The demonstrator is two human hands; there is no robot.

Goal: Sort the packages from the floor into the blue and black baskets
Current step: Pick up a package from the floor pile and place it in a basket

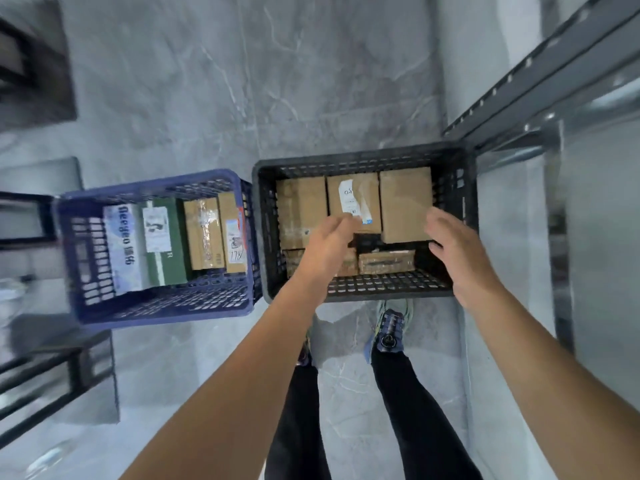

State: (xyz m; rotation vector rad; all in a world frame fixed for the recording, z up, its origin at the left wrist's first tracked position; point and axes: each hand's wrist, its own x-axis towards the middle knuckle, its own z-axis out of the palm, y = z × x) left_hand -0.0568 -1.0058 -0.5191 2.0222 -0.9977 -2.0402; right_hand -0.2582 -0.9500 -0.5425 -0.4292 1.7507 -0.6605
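A black basket (360, 157) stands on the grey floor straight ahead of me, filled with several brown cardboard packages; one in the middle (353, 199) carries a torn white label. To its left a blue basket (69, 244) holds a white printed package (121, 247), a green box (162, 244) and two brown boxes. My left hand (327, 244) hovers over the black basket with relaxed fingers near the labelled package, holding nothing. Over the basket's right side my right hand (457, 247) is loosely curled and empty.
A grey metal shelf frame (540, 81) runs along the right, close to the black basket. Dark furniture frames (41, 375) stand at the left edge. My feet in blue shoes (389, 336) stand just behind the black basket on the marble floor.
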